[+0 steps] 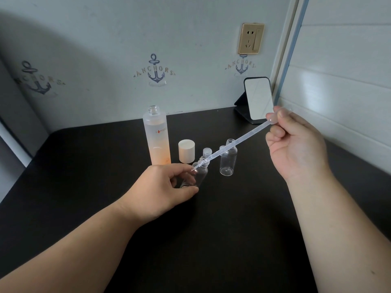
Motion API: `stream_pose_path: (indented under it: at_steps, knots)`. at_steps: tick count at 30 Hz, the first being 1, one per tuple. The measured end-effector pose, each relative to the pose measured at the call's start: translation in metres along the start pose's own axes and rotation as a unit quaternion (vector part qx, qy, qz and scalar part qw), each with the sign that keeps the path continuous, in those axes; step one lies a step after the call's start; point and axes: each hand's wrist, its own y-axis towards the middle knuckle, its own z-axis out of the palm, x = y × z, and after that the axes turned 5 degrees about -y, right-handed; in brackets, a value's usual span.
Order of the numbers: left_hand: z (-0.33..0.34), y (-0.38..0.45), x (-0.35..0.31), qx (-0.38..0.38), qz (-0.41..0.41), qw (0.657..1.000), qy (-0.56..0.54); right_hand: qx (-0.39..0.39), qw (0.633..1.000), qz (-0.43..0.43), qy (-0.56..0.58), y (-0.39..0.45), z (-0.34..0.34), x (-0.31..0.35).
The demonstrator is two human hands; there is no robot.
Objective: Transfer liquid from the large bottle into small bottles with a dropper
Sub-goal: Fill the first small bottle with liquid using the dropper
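Inside tilted small bottle, dropper tip

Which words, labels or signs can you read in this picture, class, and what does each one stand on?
"ANCHORS": on the middle anchor print on the wall.
"ANCHORS": on the right anchor print, under the wall socket.
Left anchor print: the same design, too shadowed and blurred to read whole.
"s mp": partial brand on the large bottle, cut off at its edge.
Small line under each anchor: too small.
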Motion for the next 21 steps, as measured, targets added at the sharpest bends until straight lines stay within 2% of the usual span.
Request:
stream_pose_path:
  at_steps: [15,21]
  knots:
    - [0.0006,0.0006,-0.0016,-0.006,0.002,1.000,0.018,-0.010,0.999,-0.027,0.022,0.0015,0.0001,-0.0023]
    - [-0.0004,0.0037,0.0012,0.001,-0.041,0.999,0.004,-0.012,0.999,-0.012,0.044,0.0015,-0.0015,-0.0026]
